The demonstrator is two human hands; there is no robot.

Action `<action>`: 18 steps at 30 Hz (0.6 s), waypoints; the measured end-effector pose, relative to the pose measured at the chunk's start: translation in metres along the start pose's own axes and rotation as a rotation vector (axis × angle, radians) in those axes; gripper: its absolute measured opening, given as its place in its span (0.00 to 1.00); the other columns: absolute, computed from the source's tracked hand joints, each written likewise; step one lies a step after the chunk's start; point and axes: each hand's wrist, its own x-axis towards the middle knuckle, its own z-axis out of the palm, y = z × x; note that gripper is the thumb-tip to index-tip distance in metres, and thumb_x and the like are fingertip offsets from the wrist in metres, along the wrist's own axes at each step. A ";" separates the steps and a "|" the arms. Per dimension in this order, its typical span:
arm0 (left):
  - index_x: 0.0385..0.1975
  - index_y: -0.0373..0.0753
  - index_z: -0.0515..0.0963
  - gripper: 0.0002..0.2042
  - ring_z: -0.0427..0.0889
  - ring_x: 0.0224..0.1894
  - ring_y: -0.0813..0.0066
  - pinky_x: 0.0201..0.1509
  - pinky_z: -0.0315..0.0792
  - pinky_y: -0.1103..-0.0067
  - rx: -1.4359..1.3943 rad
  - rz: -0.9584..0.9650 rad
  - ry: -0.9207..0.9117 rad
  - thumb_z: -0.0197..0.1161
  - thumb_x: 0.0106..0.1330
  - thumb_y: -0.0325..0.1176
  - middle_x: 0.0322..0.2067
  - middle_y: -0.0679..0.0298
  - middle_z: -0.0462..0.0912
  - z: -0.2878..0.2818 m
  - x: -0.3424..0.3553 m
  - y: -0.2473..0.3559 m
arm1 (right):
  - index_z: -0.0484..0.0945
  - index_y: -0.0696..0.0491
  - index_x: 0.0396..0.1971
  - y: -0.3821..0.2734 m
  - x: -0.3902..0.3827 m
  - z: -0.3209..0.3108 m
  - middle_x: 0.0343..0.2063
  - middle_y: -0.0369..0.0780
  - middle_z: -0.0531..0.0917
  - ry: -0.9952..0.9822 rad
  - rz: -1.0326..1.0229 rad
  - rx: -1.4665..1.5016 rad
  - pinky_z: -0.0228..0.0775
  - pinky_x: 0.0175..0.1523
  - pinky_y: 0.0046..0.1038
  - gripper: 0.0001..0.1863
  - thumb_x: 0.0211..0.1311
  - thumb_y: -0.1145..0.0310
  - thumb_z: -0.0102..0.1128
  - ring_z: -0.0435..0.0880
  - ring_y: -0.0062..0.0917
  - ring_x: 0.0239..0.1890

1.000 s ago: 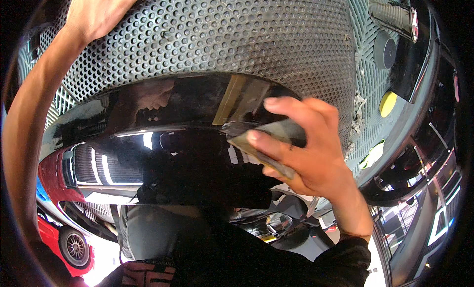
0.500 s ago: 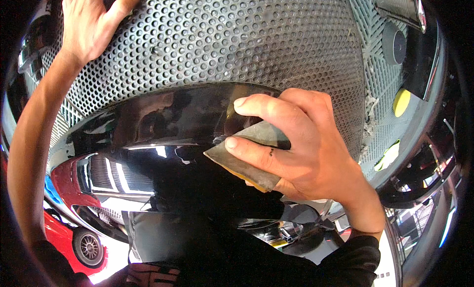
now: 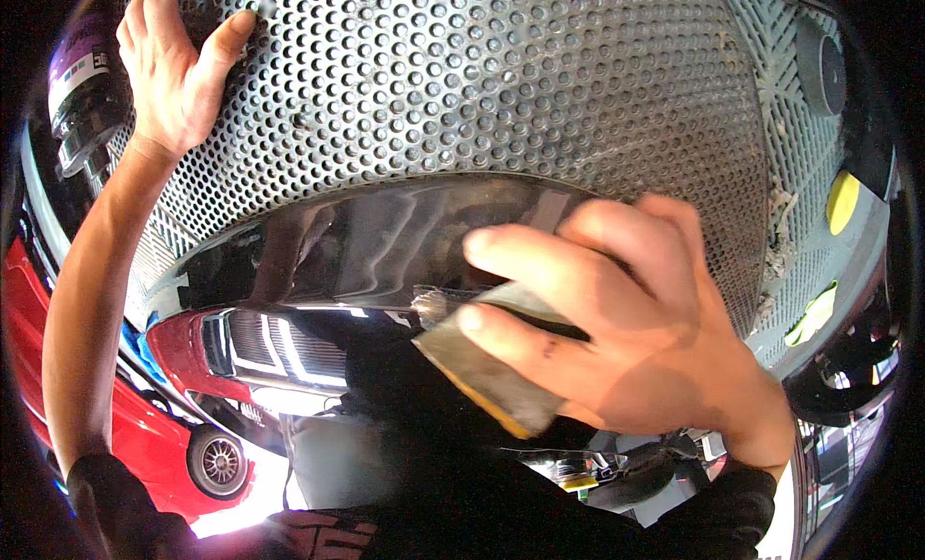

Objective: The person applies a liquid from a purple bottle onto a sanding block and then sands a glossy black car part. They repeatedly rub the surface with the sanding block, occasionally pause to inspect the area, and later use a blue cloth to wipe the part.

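Observation:
A thin, squarish grey-green pad with a yellow edge [image 3: 487,377] is gripped in my right hand [image 3: 617,319]. Its fingers and thumb close around it, with one finger lying along its top. The pad lies against a glossy black curved car panel [image 3: 328,247], near a crease with a pale smudge; the hand hides part of this contact. Beyond the panel, a grey mat with rows of round holes [image 3: 462,88] fills the upper view. My left hand [image 3: 178,78] rests at the mat's left side, thumb spread away from the fingers, holding nothing.
Beside my left hand is a dark bottle with a purple-and-white label [image 3: 82,88]. To the right lie a yellow round pad [image 3: 843,202], a yellow-green cloth [image 3: 811,314] and a dark round disc [image 3: 824,74]. A red car [image 3: 125,425] stands at the lower left.
The whole view has swung, putting the surroundings further right and showing more of the bottle. My right hand and the pad have moved slightly toward me along the panel. The left hand stays at the mat.

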 end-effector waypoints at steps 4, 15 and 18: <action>0.66 0.38 0.70 0.30 0.62 0.70 0.56 0.76 0.49 0.64 0.018 -0.006 -0.023 0.59 0.70 0.51 0.66 0.54 0.70 -0.003 -0.002 -0.001 | 0.88 0.38 0.45 0.002 -0.010 -0.005 0.60 0.32 0.78 -0.053 0.011 -0.012 0.65 0.52 0.40 0.23 0.42 0.62 0.73 0.70 0.30 0.53; 0.67 0.37 0.69 0.31 0.62 0.70 0.56 0.76 0.49 0.64 -0.004 0.015 -0.018 0.58 0.71 0.52 0.66 0.53 0.70 -0.003 0.000 -0.002 | 0.87 0.36 0.46 0.001 -0.013 -0.009 0.59 0.31 0.79 -0.062 0.052 0.005 0.65 0.52 0.40 0.24 0.42 0.61 0.76 0.71 0.31 0.51; 0.67 0.37 0.69 0.30 0.62 0.70 0.56 0.75 0.49 0.64 0.001 0.018 -0.018 0.58 0.71 0.51 0.66 0.53 0.69 -0.003 0.001 -0.001 | 0.88 0.36 0.45 0.000 -0.012 -0.007 0.59 0.32 0.79 -0.049 0.047 0.017 0.65 0.52 0.41 0.24 0.42 0.61 0.76 0.71 0.31 0.51</action>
